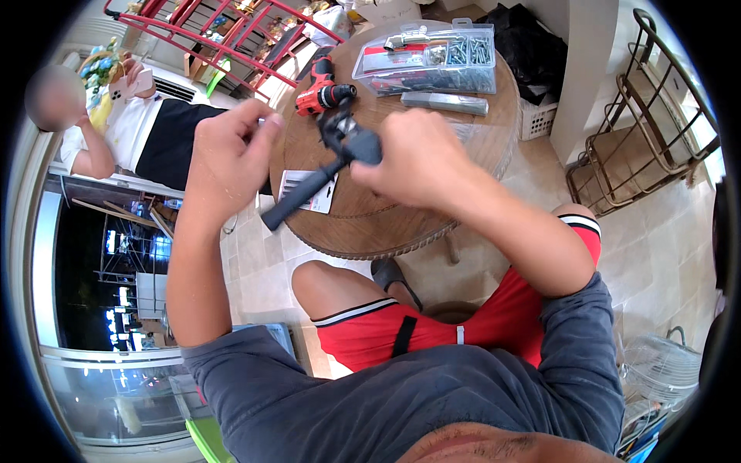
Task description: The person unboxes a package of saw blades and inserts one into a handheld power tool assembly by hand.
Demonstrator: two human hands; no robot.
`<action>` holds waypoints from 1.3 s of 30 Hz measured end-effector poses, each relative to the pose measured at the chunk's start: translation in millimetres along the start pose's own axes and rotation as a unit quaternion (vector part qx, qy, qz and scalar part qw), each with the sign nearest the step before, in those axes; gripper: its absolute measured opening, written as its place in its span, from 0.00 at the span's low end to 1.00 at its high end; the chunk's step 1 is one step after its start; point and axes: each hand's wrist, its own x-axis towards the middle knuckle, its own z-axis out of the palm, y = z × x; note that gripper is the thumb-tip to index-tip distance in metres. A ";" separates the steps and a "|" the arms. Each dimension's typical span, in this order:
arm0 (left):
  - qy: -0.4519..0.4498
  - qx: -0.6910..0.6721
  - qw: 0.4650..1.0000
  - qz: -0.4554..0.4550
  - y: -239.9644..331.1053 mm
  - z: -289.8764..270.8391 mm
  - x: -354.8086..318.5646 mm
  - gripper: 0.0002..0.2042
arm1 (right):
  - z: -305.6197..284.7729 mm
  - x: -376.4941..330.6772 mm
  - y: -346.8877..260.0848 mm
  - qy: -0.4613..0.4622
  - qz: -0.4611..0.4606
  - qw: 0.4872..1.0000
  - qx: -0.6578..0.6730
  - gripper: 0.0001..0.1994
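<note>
My right hand (417, 158) is closed around a dark tool with a black head and a long black handle (302, 197) slanting down to the left. Motion blurs the tool's head, and its exact kind is unclear. Raised to the left, my left hand (234, 150) has thumb and fingers pinched together. A small pale tip shows at the pinch, too little to name. Beyond the tool, a red and black cordless drill (315, 99) lies on the round wooden table (370, 220). Partly behind the handle is a white packaging card (320, 202).
A clear plastic case (463, 77) of screws and fittings stands at the table's far side, with a grey oblong piece (444, 103) before it. Metal shelving (633, 131) is at the right. A person (116, 127) holding a phone is at the left, near a red metal rack (208, 35).
</note>
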 end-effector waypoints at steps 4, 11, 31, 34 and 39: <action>0.002 -0.286 0.940 -0.188 -86.4 33.5 -15.5 0.14 | -35.3 12.1 15.4 0.024 0.067 0.990 0.122 0.24; -0.053 -0.482 0.837 -0.253 -88.6 126.5 -34.8 0.11 | -46.4 24.7 82.2 0.071 0.107 0.980 0.154 0.27; -0.255 0.342 0.838 0.340 -236.6 143.5 178.8 0.40 | -39.5 -2.0 82.6 0.026 -0.161 0.986 0.027 0.25; -0.256 0.294 0.842 0.374 -251.3 148.9 189.5 0.34 | -39.8 -4.9 81.2 0.000 -0.147 0.988 -0.042 0.23; -0.287 0.226 0.851 0.378 -252.4 145.5 193.0 0.32 | -30.8 -6.9 75.3 0.001 -0.107 0.991 -0.074 0.23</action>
